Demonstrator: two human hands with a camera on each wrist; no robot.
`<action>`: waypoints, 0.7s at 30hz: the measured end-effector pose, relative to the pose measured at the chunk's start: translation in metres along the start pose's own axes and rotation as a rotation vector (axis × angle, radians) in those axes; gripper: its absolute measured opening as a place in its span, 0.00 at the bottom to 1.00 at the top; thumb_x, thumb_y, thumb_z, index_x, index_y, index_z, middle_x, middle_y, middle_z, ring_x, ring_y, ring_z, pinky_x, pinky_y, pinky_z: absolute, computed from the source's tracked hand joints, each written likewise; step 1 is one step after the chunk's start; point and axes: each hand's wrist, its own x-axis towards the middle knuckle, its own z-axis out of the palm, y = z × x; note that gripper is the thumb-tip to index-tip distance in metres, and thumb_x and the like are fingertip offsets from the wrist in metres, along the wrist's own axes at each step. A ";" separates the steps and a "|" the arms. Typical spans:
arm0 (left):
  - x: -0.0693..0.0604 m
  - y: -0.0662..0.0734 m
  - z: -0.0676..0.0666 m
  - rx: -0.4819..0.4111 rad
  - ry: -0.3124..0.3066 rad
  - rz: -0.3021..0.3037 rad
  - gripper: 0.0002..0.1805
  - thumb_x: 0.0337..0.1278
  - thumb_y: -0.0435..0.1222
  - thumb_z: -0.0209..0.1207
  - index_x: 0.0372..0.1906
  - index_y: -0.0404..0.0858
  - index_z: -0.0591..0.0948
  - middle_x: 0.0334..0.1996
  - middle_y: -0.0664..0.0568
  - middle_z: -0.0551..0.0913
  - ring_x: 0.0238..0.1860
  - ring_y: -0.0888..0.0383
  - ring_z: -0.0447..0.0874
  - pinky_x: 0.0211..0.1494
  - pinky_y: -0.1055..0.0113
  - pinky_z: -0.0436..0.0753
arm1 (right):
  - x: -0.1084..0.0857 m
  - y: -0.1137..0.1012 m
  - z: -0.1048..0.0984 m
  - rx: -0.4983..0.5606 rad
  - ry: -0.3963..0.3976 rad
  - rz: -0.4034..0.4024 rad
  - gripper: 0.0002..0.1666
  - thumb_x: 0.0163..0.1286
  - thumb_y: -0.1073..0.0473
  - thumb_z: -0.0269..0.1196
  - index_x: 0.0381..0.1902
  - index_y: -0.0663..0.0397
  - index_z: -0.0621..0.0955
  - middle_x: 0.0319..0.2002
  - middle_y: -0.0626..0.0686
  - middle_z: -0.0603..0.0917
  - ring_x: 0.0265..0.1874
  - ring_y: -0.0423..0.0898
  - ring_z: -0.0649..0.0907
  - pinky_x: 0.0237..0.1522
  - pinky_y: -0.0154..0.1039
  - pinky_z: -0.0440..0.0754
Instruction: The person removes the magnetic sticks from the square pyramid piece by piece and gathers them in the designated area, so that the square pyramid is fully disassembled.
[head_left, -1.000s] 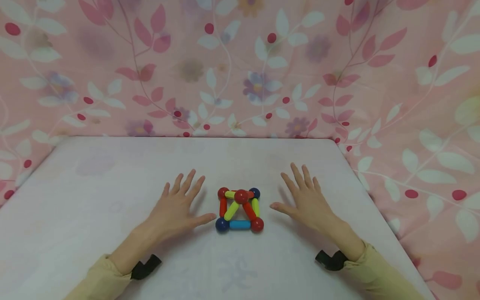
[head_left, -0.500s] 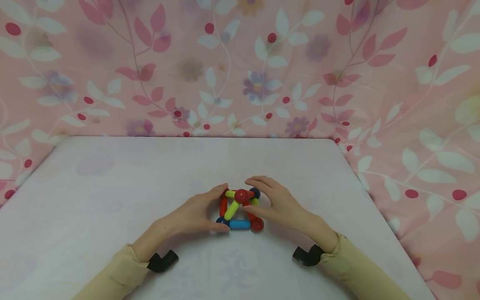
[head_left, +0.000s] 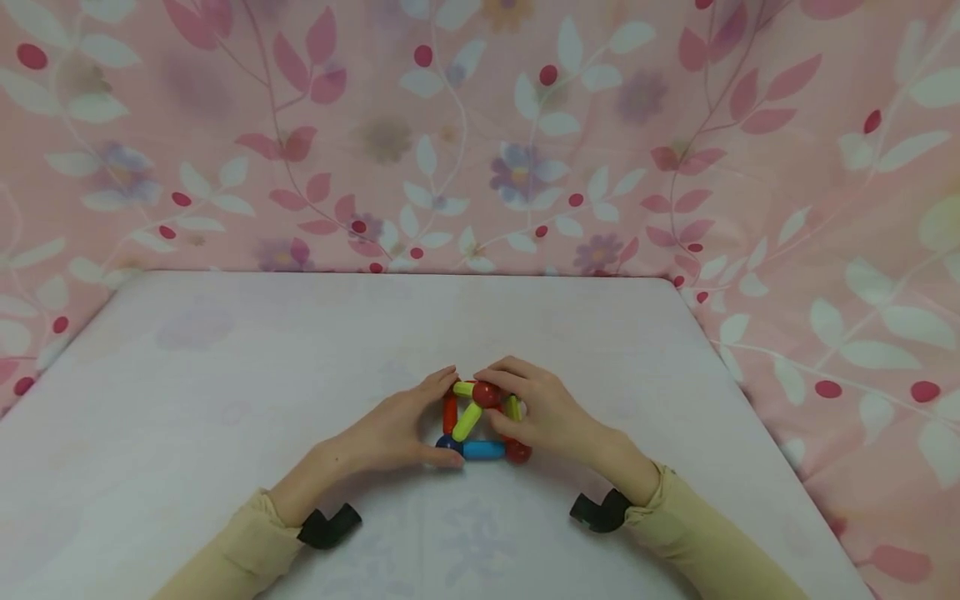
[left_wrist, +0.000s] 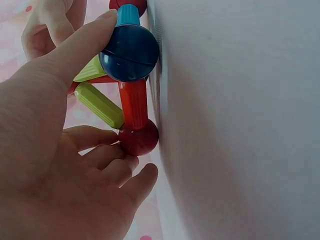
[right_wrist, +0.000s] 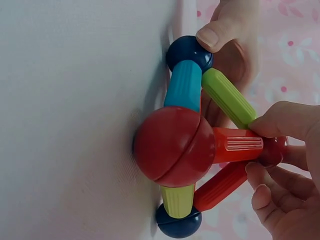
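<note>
A pyramid of coloured rods and balls stands on the table, a light-blue rod along its front. My left hand grips its left side: in the left wrist view the thumb lies on the dark blue ball and fingertips touch the rear red ball. My right hand pinches the pyramid's peak, its fingers and thumb around the top red ball and rod ends in the right wrist view. The front right red ball is untouched. Right-hand fingers hide the back right corner in the head view.
The white-covered table surrounds the pyramid. A pink floral cloth hangs behind it and down the right side. Black wrist pieces, one at the left sleeve and one at the right sleeve, sit close above the table.
Both hands, spread apart on either side of the pyramid a second ago, have come inward onto it. Over the last half second the right fingers have closed around its peak. The pyramid has hardly moved.
</note>
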 end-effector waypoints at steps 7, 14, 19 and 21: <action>-0.001 -0.001 0.000 -0.021 0.002 -0.025 0.61 0.43 0.58 0.74 0.80 0.46 0.54 0.79 0.55 0.55 0.78 0.49 0.56 0.74 0.42 0.65 | 0.000 0.000 0.005 0.044 0.068 -0.017 0.24 0.59 0.66 0.71 0.55 0.59 0.82 0.49 0.50 0.83 0.38 0.40 0.83 0.41 0.32 0.86; -0.001 -0.001 0.001 -0.024 0.003 -0.039 0.61 0.43 0.58 0.74 0.80 0.46 0.54 0.79 0.55 0.55 0.78 0.48 0.57 0.73 0.40 0.66 | -0.001 -0.001 0.009 0.072 0.132 0.012 0.23 0.58 0.66 0.73 0.52 0.58 0.83 0.49 0.51 0.84 0.38 0.41 0.84 0.42 0.34 0.87; 0.000 -0.002 0.001 -0.019 0.002 -0.033 0.61 0.43 0.59 0.74 0.80 0.45 0.54 0.80 0.54 0.55 0.78 0.47 0.57 0.72 0.39 0.66 | -0.002 0.000 0.012 0.116 0.146 0.039 0.23 0.58 0.65 0.73 0.52 0.55 0.82 0.49 0.50 0.85 0.37 0.40 0.83 0.42 0.34 0.86; 0.000 -0.003 0.002 -0.016 0.000 -0.030 0.61 0.43 0.59 0.73 0.80 0.45 0.54 0.80 0.54 0.55 0.77 0.47 0.57 0.72 0.39 0.66 | -0.002 0.001 0.013 0.140 0.146 0.049 0.24 0.57 0.65 0.74 0.52 0.54 0.82 0.48 0.49 0.85 0.36 0.39 0.82 0.41 0.36 0.86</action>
